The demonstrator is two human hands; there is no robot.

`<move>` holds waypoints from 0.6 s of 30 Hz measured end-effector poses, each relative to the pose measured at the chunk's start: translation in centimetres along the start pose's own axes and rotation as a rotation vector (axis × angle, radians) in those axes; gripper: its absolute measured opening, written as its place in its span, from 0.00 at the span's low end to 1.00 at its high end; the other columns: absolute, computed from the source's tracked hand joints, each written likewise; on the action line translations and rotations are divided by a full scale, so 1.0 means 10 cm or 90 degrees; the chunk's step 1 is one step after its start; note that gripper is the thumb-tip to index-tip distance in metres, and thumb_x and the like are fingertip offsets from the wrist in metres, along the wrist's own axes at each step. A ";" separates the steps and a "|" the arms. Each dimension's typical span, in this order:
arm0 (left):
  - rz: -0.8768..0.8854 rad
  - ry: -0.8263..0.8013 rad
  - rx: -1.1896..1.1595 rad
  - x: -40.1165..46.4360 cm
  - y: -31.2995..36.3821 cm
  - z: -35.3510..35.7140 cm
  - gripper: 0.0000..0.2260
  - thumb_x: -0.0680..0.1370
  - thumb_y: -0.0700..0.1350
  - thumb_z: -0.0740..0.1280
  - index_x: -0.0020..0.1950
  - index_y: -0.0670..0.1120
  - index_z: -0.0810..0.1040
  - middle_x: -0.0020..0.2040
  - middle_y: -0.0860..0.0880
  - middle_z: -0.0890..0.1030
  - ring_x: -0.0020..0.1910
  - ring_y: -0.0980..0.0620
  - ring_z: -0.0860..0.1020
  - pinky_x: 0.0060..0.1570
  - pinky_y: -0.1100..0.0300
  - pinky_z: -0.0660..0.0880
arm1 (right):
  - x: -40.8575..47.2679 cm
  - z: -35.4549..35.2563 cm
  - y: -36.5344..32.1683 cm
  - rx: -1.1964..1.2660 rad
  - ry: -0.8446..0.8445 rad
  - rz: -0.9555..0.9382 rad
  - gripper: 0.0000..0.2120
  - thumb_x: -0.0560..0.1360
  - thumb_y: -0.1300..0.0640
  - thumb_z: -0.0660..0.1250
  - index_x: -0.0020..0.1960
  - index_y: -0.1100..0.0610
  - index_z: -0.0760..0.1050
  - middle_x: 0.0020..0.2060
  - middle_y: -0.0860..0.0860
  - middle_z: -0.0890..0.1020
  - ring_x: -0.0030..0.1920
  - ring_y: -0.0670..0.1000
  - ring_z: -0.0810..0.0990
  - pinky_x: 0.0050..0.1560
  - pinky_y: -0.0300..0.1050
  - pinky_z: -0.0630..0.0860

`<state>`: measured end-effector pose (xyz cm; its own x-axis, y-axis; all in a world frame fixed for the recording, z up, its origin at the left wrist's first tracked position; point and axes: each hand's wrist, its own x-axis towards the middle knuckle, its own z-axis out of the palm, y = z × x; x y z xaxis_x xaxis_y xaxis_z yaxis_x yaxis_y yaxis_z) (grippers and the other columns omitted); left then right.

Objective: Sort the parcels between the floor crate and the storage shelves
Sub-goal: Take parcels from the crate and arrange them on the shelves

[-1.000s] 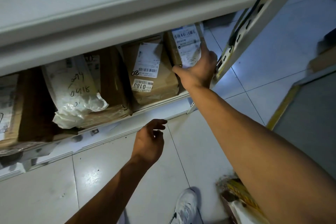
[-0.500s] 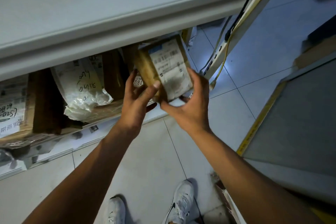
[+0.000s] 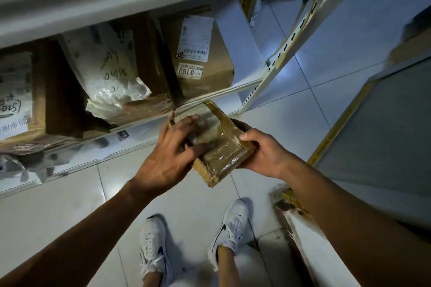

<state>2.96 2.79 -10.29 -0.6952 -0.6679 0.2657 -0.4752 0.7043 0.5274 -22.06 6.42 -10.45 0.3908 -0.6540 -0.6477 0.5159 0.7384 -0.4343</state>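
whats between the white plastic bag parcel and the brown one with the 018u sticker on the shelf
In the head view, a brown cardboard box stands between the white bag parcel and the 018U parcel.

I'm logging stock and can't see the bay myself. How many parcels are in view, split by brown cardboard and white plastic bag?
Brown cardboard parcels: 4 (one held, one labelled 0180, one behind the bag, one at far left)
White plastic bag parcels: 1
Total: 5
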 end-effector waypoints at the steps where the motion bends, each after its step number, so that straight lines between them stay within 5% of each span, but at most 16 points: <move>1: -0.006 0.012 -0.010 -0.03 0.02 -0.01 0.16 0.82 0.49 0.65 0.69 0.51 0.71 0.72 0.44 0.67 0.79 0.48 0.60 0.70 0.30 0.64 | 0.01 -0.01 0.02 0.010 -0.006 0.002 0.22 0.70 0.58 0.67 0.63 0.46 0.80 0.58 0.55 0.82 0.54 0.56 0.83 0.53 0.56 0.80; 4: 0.065 0.022 0.023 -0.08 -0.01 -0.03 0.20 0.78 0.47 0.70 0.68 0.47 0.71 0.67 0.39 0.69 0.70 0.40 0.69 0.63 0.33 0.72 | 0.06 -0.01 0.03 0.030 -0.030 -0.010 0.20 0.69 0.54 0.74 0.61 0.48 0.82 0.55 0.55 0.84 0.52 0.54 0.84 0.50 0.51 0.81; 8: -0.384 0.004 -0.440 0.02 0.00 -0.14 0.36 0.66 0.53 0.79 0.71 0.51 0.68 0.61 0.50 0.80 0.57 0.51 0.81 0.47 0.48 0.81 | 0.12 -0.01 0.05 -0.012 0.088 -0.006 0.28 0.58 0.30 0.78 0.48 0.49 0.87 0.44 0.53 0.82 0.41 0.52 0.80 0.43 0.47 0.78; 13: -0.783 -0.069 -1.095 0.10 -0.03 -0.09 0.25 0.67 0.54 0.66 0.63 0.49 0.82 0.59 0.43 0.83 0.53 0.40 0.83 0.43 0.43 0.80 | 0.08 0.07 0.08 -0.144 0.035 -0.048 0.25 0.62 0.35 0.79 0.56 0.42 0.84 0.49 0.47 0.82 0.47 0.49 0.77 0.50 0.47 0.72; 18: -0.891 -0.081 -1.303 -0.06 -0.01 0.09 0.34 0.67 0.57 0.61 0.70 0.42 0.77 0.68 0.36 0.76 0.68 0.32 0.75 0.49 0.44 0.77 | 0.09 0.24 0.08 -0.220 0.036 -0.121 0.19 0.65 0.48 0.79 0.56 0.44 0.83 0.41 0.51 0.82 0.42 0.50 0.80 0.38 0.43 0.76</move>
<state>2.98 3.35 -11.23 -0.6340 -0.2677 -0.7255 0.3257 -0.9434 0.0635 -19.47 6.06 -9.92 0.2661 -0.7814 -0.5644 0.2846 0.6231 -0.7286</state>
